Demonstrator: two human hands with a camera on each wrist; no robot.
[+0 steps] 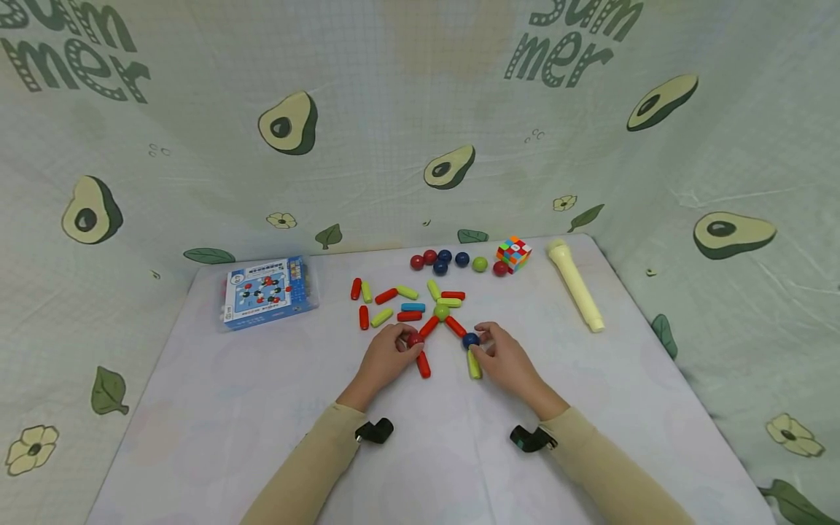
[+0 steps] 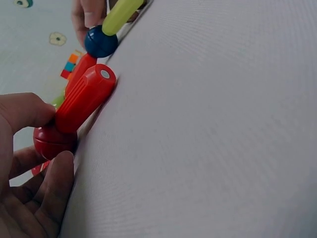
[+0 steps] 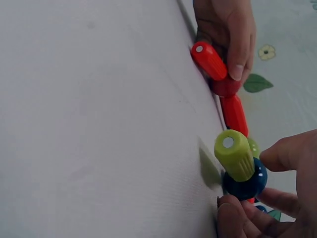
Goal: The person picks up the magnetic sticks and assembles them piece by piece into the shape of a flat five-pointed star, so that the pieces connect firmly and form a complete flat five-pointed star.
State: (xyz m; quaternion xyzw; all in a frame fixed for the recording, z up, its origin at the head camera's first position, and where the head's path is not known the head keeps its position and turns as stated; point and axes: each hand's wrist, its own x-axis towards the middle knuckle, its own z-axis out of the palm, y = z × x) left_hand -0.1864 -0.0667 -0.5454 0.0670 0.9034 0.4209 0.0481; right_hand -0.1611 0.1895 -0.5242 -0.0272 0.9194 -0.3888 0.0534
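My left hand [image 1: 386,357] pinches a red ball [image 2: 54,143] between thumb and fingers. From that ball a red magnetic rod [image 1: 424,364] points toward me, its silvery end facing the left wrist camera. With thumb and fingers, my right hand [image 1: 508,361] grips a dark blue ball [image 3: 245,181], which bears a yellow-green rod [image 3: 235,153], raised off the table in the right wrist view. Two more red rods, one on the left [image 1: 429,327] and one on the right [image 1: 456,327], run from these balls to a green ball [image 1: 442,313]. Other yellow-green rods [image 1: 449,302] extend behind it.
Loose red, yellow-green and blue rods [image 1: 413,307] lie left of the figure. Behind are several balls [image 1: 462,259] and a puzzle cube [image 1: 514,254]. A boxed set [image 1: 267,292] sits at the back left, a pale yellow stick [image 1: 576,286] at the right.
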